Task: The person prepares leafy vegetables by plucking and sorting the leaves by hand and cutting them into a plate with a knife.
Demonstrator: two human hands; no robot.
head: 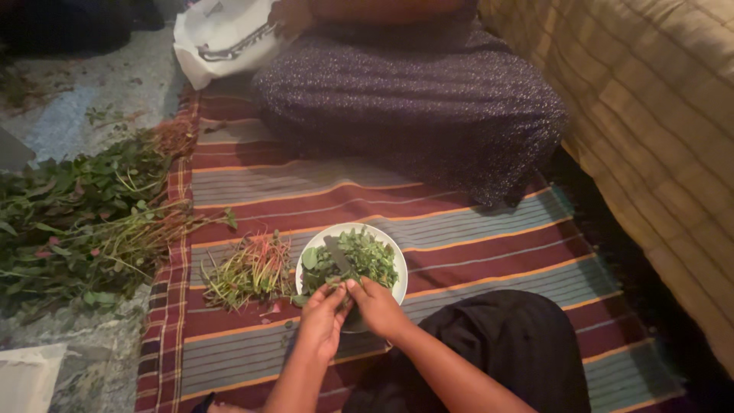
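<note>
A: Both hands are meeting over the near rim of the white bowl point(397, 284). Left hand point(323, 321) and right hand point(376, 306) are pinching together on one leafy sprig point(336, 281), I think.

B: Bowl's filling up with picked leaves point(365, 256). Stripped stems point(251, 271) are piling up left of the grip, and the big heap of unpicked greens point(84, 218) further left looks barely dented. Plenty left, I'd say.

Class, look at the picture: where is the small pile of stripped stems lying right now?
The pile of stems lies on the striped mat, just left of the white bowl of leaves and right of the big heap of greens.
</note>
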